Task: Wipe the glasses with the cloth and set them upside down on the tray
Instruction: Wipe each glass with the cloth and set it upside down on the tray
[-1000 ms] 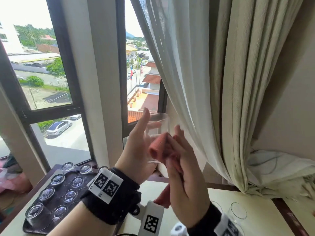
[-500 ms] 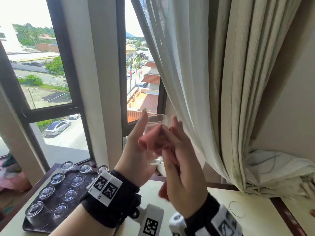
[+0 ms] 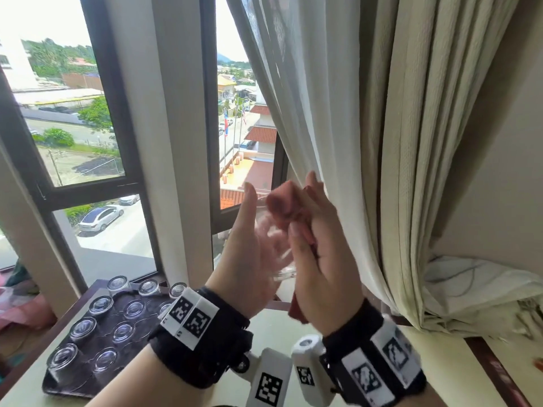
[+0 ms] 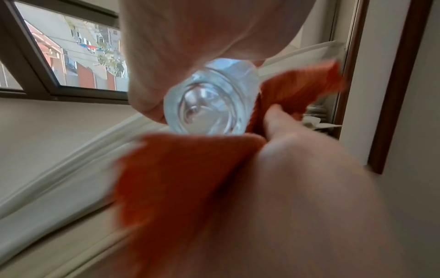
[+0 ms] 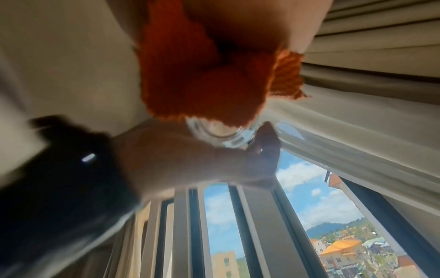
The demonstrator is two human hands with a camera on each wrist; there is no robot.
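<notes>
Between left hand (image 3: 249,248) and right hand (image 3: 320,254), both gripping: clear glass (image 4: 212,97), orange cloth (image 4: 190,178) stuffed inside.

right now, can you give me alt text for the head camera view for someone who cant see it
Two hands held up before a window wipe a clear glass: the left hand holds the glass while the right hand works a red cloth into it. Lower left, a dark tray holds glasses set upside down; a cream curtain hangs on the right.

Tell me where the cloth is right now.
In the head view the cloth is mid-frame, gripped by the right hand and pressed against the glass the left hand holds up before the curtain.
</notes>
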